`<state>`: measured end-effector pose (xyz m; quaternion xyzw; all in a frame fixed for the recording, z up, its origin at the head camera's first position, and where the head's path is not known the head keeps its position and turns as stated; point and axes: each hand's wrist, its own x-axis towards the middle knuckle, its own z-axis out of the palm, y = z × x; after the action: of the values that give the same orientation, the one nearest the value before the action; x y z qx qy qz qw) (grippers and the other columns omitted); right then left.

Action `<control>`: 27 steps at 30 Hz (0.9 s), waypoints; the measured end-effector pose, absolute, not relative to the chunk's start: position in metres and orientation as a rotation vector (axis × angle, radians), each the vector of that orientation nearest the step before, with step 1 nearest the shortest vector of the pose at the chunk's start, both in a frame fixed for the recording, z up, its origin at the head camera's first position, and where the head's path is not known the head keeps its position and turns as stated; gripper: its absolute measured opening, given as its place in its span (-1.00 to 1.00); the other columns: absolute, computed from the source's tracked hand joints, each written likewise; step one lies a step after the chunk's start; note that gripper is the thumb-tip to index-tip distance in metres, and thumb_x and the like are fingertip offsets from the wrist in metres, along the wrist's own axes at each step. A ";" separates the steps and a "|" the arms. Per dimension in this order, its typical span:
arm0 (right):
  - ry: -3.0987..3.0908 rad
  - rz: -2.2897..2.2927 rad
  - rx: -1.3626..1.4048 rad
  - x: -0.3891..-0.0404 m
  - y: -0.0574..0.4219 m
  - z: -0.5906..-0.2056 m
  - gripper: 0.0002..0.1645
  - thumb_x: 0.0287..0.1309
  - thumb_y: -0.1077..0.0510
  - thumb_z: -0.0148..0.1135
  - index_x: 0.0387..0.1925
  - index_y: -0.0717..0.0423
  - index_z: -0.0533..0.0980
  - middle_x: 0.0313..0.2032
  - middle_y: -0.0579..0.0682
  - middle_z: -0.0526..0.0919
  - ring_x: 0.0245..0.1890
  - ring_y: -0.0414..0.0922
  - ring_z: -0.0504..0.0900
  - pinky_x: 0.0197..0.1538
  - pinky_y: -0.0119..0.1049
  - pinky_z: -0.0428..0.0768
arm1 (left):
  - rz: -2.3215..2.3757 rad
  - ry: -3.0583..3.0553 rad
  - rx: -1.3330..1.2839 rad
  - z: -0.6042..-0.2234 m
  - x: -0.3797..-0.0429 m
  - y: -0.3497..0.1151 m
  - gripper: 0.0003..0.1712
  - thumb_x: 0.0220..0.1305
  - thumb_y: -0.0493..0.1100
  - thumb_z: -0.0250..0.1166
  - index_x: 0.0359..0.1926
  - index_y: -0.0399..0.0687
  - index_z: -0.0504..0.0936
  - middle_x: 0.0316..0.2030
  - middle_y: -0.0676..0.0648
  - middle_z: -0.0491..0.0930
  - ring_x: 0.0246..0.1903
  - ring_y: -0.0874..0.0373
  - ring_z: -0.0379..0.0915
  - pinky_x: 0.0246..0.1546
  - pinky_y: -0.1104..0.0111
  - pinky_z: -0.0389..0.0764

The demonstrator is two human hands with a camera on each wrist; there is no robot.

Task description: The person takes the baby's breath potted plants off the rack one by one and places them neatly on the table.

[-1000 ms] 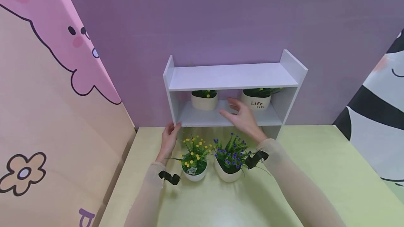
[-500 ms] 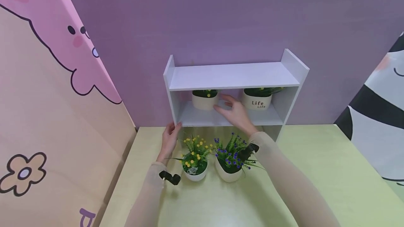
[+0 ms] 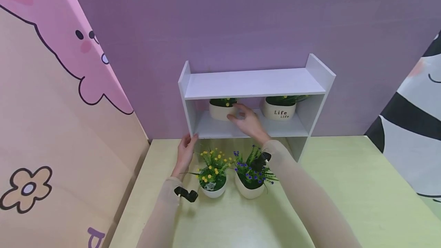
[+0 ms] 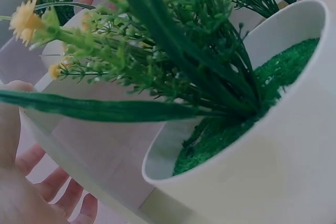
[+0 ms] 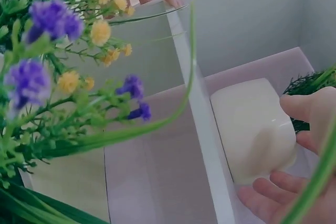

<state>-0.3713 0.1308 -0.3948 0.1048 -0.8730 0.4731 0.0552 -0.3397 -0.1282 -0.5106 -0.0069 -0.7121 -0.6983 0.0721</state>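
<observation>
Leftward slides the right hand (image 3: 249,123), fingers spread at the plain cream pot (image 3: 219,112); the left hand's (image 3: 185,152) fingers, spread loosely, touch the white shelf (image 3: 248,83).

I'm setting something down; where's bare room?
Bare: the top board between its side panels, and the table right of the right sleeve. Crowded: the lower board, with two cream pots and the right hand, and the table around the two front pots.
</observation>
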 end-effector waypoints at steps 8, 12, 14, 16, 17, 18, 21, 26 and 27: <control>-2.700 1.359 0.316 -0.379 0.126 -0.397 -0.22 0.44 -0.11 0.34 0.55 0.01 0.33 0.56 0.18 0.37 0.49 0.26 0.42 0.47 0.19 0.48 | -2.110 -2.140 -0.008 -0.513 -0.340 -0.129 -0.28 0.62 0.16 0.19 0.56 -0.14 0.33 0.46 -0.31 0.41 0.44 -0.21 0.36 0.37 -0.14 0.43; -2.658 1.324 0.273 -0.381 0.125 -0.397 -0.35 0.38 -0.08 0.41 0.32 0.16 0.49 0.40 0.20 0.54 0.40 0.21 0.50 0.44 0.12 0.50 | -2.119 -2.139 -0.006 -0.515 -0.341 -0.129 -0.30 0.61 0.16 0.20 0.53 -0.12 0.36 0.44 -0.28 0.44 0.42 -0.18 0.37 0.34 -0.07 0.45; -2.634 1.318 0.255 -0.380 0.125 -0.398 -0.36 0.34 -0.10 0.45 0.23 0.23 0.54 0.38 0.22 0.53 0.38 0.21 0.50 0.46 0.11 0.48 | -2.131 -2.134 -0.003 -0.516 -0.341 -0.129 -0.31 0.60 0.16 0.21 0.52 -0.11 0.37 0.43 -0.28 0.44 0.42 -0.20 0.37 0.32 -0.04 0.44; -2.612 1.319 0.254 -0.380 0.126 -0.400 -0.31 0.29 -0.13 0.48 0.21 0.28 0.56 0.44 0.22 0.48 0.39 0.20 0.49 0.49 0.09 0.45 | -2.133 -2.133 -0.006 -0.516 -0.341 -0.130 -0.32 0.60 0.16 0.21 0.51 -0.11 0.38 0.42 -0.28 0.45 0.41 -0.21 0.37 0.31 -0.02 0.45; -2.606 1.311 0.263 -0.379 0.127 -0.401 -0.31 0.28 -0.14 0.49 0.17 0.31 0.57 0.47 0.23 0.45 0.41 0.20 0.48 0.50 0.09 0.44 | -2.132 -2.134 -0.010 -0.516 -0.341 -0.130 -0.32 0.60 0.16 0.21 0.51 -0.12 0.38 0.42 -0.28 0.45 0.42 -0.22 0.37 0.30 -0.02 0.46; -2.598 1.322 0.264 -0.378 0.128 -0.403 -0.29 0.27 -0.15 0.50 0.17 0.33 0.57 0.47 0.23 0.45 0.38 0.20 0.49 0.48 0.09 0.46 | -2.134 -2.134 -0.015 -0.516 -0.341 -0.130 -0.31 0.60 0.17 0.21 0.52 -0.12 0.37 0.43 -0.28 0.44 0.42 -0.22 0.37 0.29 -0.01 0.46; -2.574 1.371 0.282 -0.375 0.132 -0.406 -0.17 0.25 -0.19 0.52 0.30 0.31 0.51 0.41 0.23 0.50 0.23 0.19 0.58 0.33 0.08 0.57 | -2.143 -2.128 -0.027 -0.514 -0.341 -0.129 -0.30 0.60 0.17 0.20 0.53 -0.12 0.36 0.44 -0.27 0.43 0.42 -0.20 0.36 0.31 -0.02 0.44; -2.530 1.501 0.281 -0.370 0.137 -0.408 0.14 0.19 -0.21 0.57 0.59 0.12 0.21 0.46 0.24 0.45 0.41 0.26 0.51 0.40 0.15 0.56 | -2.130 -2.131 -0.027 -0.514 -0.342 -0.129 -0.31 0.62 0.14 0.19 0.53 -0.14 0.36 0.44 -0.29 0.43 0.42 -0.21 0.37 0.37 -0.15 0.40; -2.523 1.518 0.275 -0.370 0.138 -0.409 0.17 0.18 -0.20 0.58 0.62 0.11 0.18 0.51 0.25 0.40 0.50 0.28 0.42 0.45 0.17 0.52 | -2.123 -2.136 -0.025 -0.514 -0.342 -0.129 -0.32 0.62 0.14 0.19 0.52 -0.14 0.36 0.43 -0.30 0.44 0.41 -0.20 0.38 0.37 -0.17 0.40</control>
<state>-0.3698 0.1380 -0.4089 0.0927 -0.8496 0.5111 0.0918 -0.3418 -0.1293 -0.5139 -0.0084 -0.7077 -0.7035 0.0648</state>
